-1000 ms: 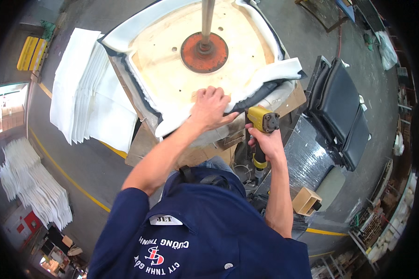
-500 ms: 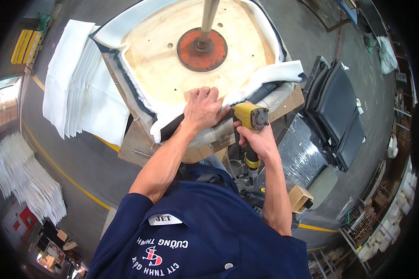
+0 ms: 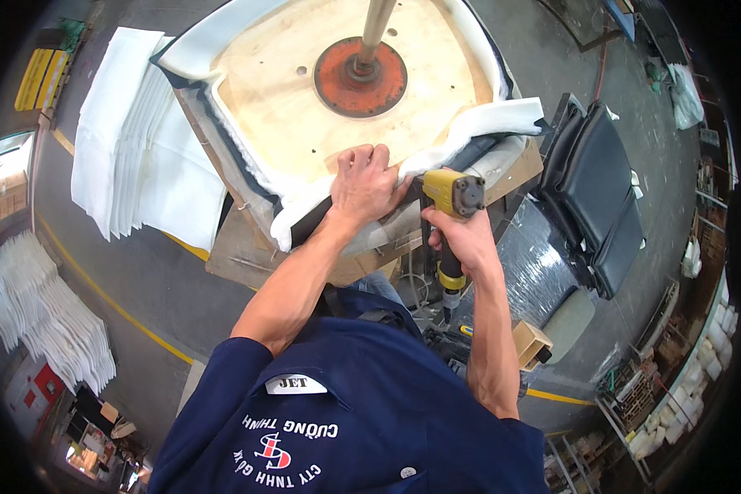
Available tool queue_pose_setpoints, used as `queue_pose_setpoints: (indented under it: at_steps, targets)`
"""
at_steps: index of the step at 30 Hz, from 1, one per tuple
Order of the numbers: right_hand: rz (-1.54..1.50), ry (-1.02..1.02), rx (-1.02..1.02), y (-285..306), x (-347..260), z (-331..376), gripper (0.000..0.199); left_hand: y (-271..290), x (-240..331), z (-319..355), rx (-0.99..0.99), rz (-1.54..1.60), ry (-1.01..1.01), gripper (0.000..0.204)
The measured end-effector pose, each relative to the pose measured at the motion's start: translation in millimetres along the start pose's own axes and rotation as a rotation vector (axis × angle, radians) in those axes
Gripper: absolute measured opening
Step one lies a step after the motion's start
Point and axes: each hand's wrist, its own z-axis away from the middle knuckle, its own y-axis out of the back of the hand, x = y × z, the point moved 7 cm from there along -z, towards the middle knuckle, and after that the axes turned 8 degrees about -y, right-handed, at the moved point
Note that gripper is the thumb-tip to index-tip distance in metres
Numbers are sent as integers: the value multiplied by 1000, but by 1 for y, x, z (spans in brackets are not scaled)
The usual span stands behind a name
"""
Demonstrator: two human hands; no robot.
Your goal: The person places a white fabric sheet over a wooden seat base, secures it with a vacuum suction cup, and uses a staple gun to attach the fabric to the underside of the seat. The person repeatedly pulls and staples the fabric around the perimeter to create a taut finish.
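Note:
A plywood seat panel (image 3: pixel 255 107) lies ahead of me, edged with white padding (image 3: pixel 490 119) and a dark cover (image 3: pixel 313 222). An orange-red round plate (image 3: pixel 337 78) with a metal pole (image 3: pixel 378 25) stands on its middle. My left hand (image 3: pixel 362 191) is closed at the near edge, fingers curled over the wood and pulling the padding and cover inward; the pinched layers are partly hidden under it. Wrapped round the grip of a yellow-headed staple gun (image 3: pixel 453 193), my right hand (image 3: pixel 465 239) holds its nose close to that edge, just right of my left hand.
Cardboard (image 3: pixel 230 251) sticks out beneath the seat. White padding sheets (image 3: pixel 111 140) are stacked at left, with another pile (image 3: pixel 49 309) farther down. Black upholstered cushions (image 3: pixel 597 193) rest at right on a plastic-wrapped surface (image 3: pixel 531 255). A hose hangs below the staple gun.
The view has shifted a little, so the seat sits slightly higher in the picture. The staple gun has moved slightly right and away from me. My left hand keeps its hold.

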Motion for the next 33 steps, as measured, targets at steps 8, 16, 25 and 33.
queue_pose_setpoints:
  at_steps: [8,16,25,33]
  targets:
    - [42,15,-28,-12,0,3,70,2,1,2,-17,-5,-1,27]
    - [122,7,25,-14,-7,6,73,5,5,2,-11,8,27,28]
    - [-112,19,49,12,35,14,78,9,-5,1,-217,138,-181,39]
    - [-128,49,-40,-5,16,13,79,10,-6,2,-97,63,-160,29]
